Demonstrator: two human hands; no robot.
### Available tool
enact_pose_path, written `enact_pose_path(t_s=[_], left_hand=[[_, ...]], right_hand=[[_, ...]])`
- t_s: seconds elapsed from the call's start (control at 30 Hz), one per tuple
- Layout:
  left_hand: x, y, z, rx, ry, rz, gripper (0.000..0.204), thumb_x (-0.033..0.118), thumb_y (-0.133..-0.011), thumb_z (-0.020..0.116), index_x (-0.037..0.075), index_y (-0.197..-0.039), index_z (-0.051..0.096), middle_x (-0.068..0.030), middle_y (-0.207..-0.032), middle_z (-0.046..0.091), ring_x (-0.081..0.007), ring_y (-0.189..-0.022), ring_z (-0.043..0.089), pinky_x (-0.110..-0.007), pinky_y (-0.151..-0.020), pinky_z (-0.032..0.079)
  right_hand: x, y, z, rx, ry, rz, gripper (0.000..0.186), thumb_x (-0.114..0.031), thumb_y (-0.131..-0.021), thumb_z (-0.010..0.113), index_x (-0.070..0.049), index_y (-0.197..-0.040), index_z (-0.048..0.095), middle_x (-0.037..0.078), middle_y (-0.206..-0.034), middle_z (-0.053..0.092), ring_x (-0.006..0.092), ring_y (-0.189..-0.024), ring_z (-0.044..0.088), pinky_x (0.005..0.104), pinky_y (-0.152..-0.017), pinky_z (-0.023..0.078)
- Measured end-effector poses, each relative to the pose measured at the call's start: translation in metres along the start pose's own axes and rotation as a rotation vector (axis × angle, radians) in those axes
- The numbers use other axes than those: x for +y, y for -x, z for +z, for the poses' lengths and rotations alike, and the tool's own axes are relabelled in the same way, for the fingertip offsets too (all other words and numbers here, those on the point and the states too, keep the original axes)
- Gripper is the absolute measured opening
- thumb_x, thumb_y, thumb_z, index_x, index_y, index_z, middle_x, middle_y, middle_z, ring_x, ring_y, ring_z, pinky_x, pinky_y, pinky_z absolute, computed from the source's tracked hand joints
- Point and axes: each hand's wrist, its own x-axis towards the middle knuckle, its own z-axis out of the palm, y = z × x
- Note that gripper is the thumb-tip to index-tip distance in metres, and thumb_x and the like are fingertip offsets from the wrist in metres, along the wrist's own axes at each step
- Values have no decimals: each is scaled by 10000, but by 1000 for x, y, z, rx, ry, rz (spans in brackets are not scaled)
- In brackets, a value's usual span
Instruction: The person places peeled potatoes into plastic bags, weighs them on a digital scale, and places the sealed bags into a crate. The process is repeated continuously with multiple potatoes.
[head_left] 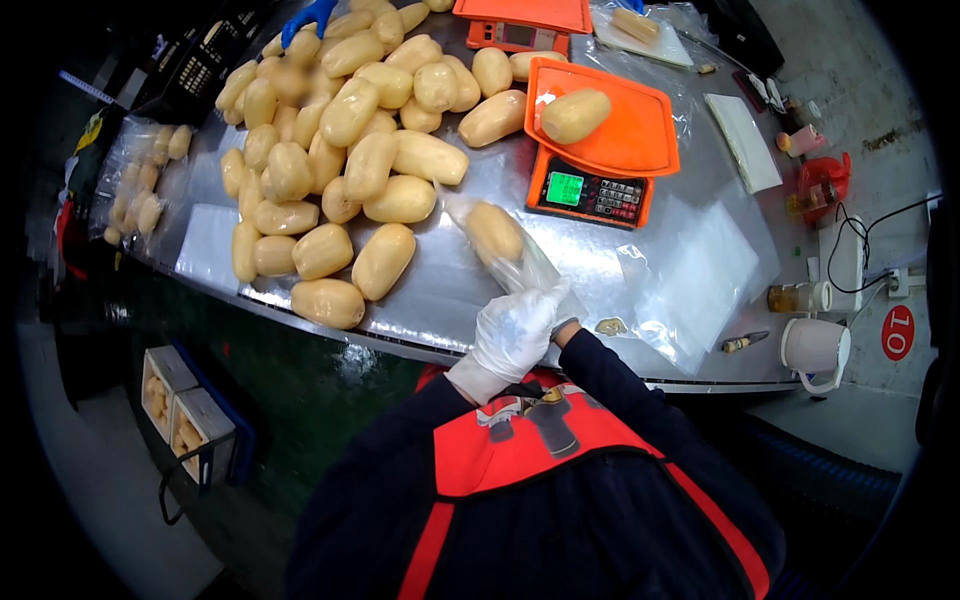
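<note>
Okay, so the gloved left hand (512, 332) is closed on a clear plastic bag's (537, 272) bunched neck, pale root (494, 233) inside; the right hand (556, 304) is tucked against it, mostly hidden, can't tell its grip. Steel table (432, 300), root pile (350, 112) left, orange scale (612, 120) ahead, green floor (290, 385) below.

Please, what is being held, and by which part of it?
A clear plastic bag with a lotus root inside, held by its gathered near end in the gloved left hand; the right hand meets it there, its grip hidden.
</note>
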Motion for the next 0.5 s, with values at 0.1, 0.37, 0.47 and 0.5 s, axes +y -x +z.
enact_pose_path(t_s=[0.1,0.37,0.47,0.5], left_hand=[[-3,-14,6,99,80,-10,475,35,-806,667,191,-1251,725,-68,-703,562,-273,-633,617,-402,-597,512],[-7,-40,-15,75,5,-89,461,12,-796,722,243,-1191,770,-66,-646,519,-250,-578,579,-392,-572,495],[-9,-47,-28,84,22,-152,477,17,-810,715,243,-1228,759,-65,-641,507,-251,-565,564,-398,-563,485],[-11,-47,-31,79,0,-158,490,36,-807,709,244,-1249,748,-55,-641,499,-249,-568,571,-400,-562,485]], right_hand=[[7,3,-16,-92,243,-105,589,-253,-939,669,-20,-1442,470,209,-1361,563,350,-1224,571,418,-1039,456],[-80,-2,-52,-292,565,-215,293,-64,-904,589,5,-1188,595,253,-1114,641,420,-1063,611,451,-929,504],[-157,-8,-112,-803,490,-94,287,-92,-922,606,-16,-1197,628,220,-1015,674,403,-994,659,442,-891,529],[-174,-22,-135,-842,198,49,320,-99,-928,608,-35,-1241,628,218,-1027,680,381,-989,675,437,-886,533]])
